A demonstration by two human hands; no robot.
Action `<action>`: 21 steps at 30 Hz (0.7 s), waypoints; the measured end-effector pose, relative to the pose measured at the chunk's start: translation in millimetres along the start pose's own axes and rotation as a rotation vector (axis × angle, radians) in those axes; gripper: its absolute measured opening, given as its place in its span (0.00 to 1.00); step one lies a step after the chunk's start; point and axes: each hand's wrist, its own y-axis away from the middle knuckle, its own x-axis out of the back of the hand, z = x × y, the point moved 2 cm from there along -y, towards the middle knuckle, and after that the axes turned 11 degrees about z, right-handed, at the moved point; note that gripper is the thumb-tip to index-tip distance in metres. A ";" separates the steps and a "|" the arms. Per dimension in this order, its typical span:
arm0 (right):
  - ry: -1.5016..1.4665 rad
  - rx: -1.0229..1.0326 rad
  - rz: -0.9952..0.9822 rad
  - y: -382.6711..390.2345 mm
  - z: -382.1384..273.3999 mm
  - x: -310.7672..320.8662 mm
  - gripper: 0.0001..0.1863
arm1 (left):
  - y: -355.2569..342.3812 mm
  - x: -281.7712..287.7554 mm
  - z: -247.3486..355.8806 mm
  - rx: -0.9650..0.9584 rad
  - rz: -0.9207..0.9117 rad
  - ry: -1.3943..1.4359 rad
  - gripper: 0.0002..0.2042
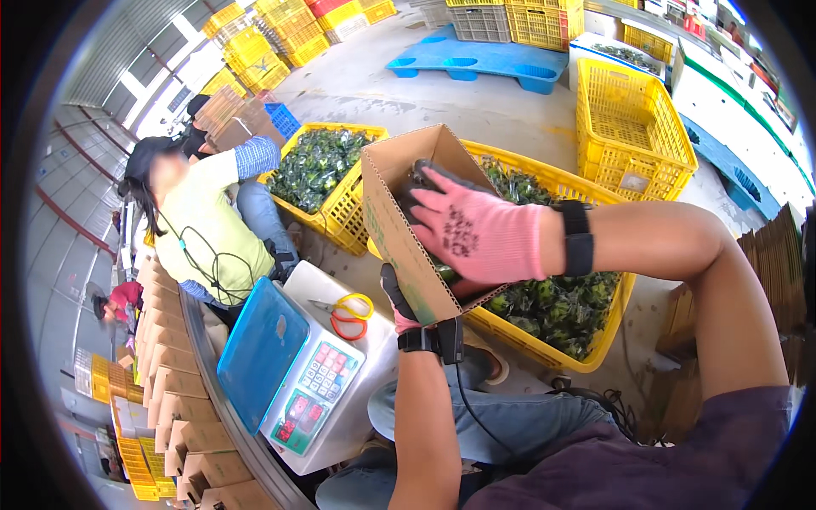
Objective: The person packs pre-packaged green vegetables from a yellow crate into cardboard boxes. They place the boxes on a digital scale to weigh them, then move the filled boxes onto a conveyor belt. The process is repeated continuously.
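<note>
An open cardboard box (398, 223) is tilted in front of me, above a yellow crate (586, 355) of green produce (565, 310) wrapped in clear plastic. My left hand (399, 302), in a pink glove with a dark palm, grips the box at its lower near edge. Inside the box opening lies my right hand (473, 228), gloved in pink with dark fingertips. Its fingers are stretched out and spread, pressing over the contents. A bit of something green shows beneath that hand; the rest of the contents is hidden.
A scale with a blue platform (265, 355) stands at my left, with scissors (347, 316) beside it. Across from me sits a person in a yellow shirt (208, 212) by another filled yellow crate (344, 225). A yellow crate (631, 140) and a blue pallet (480, 61) lie beyond.
</note>
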 end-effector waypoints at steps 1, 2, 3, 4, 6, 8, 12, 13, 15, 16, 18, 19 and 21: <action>-0.085 -0.013 -0.006 -6.8 -2.4 0.3 0.46 | 0.0 1.2 1.5 -0.020 0.002 -0.033 0.30; -0.168 -0.030 -0.013 -10.0 -6.7 3.3 0.47 | -4.3 11.2 0.6 0.034 -0.034 0.062 0.30; -0.259 -0.040 -0.013 -15.9 -12.4 5.7 0.48 | -13.9 34.5 -0.6 0.081 -0.060 0.154 0.30; -0.497 -0.033 -0.051 -22.6 -14.3 14.8 0.48 | -22.5 59.5 1.5 0.122 -0.083 0.242 0.30; -0.545 -0.027 0.011 -22.1 -6.7 29.1 0.34 | -25.8 54.6 3.6 0.117 -0.149 0.294 0.28; -0.585 -0.028 0.303 -18.1 2.6 55.8 0.17 | -33.8 67.4 12.6 -0.093 -0.174 -0.097 0.31; -0.693 0.035 0.134 -18.7 8.8 36.6 0.11 | -23.8 63.8 21.7 -0.279 -0.330 -0.173 0.32; -0.807 0.038 0.250 -15.1 15.6 33.9 0.11 | -20.8 59.9 22.6 -0.261 -0.313 -0.128 0.32; -0.968 -0.058 0.531 -8.0 38.2 38.2 0.14 | -18.6 59.7 31.6 -0.249 -0.269 -0.062 0.32; -1.091 -0.457 0.599 7.4 50.8 44.1 0.16 | -19.2 62.9 40.4 -0.249 -0.245 -0.052 0.32; -1.118 -0.746 0.837 33.2 97.2 -5.7 0.18 | -20.0 65.3 46.9 -0.246 -0.216 -0.024 0.32; -0.738 -0.868 0.779 52.6 110.5 -33.9 0.18 | -20.0 64.9 50.0 -0.241 -0.209 -0.015 0.32; -0.403 -1.065 0.287 107.6 115.1 -125.5 0.26 | -21.0 58.2 49.6 -0.226 -0.212 0.020 0.32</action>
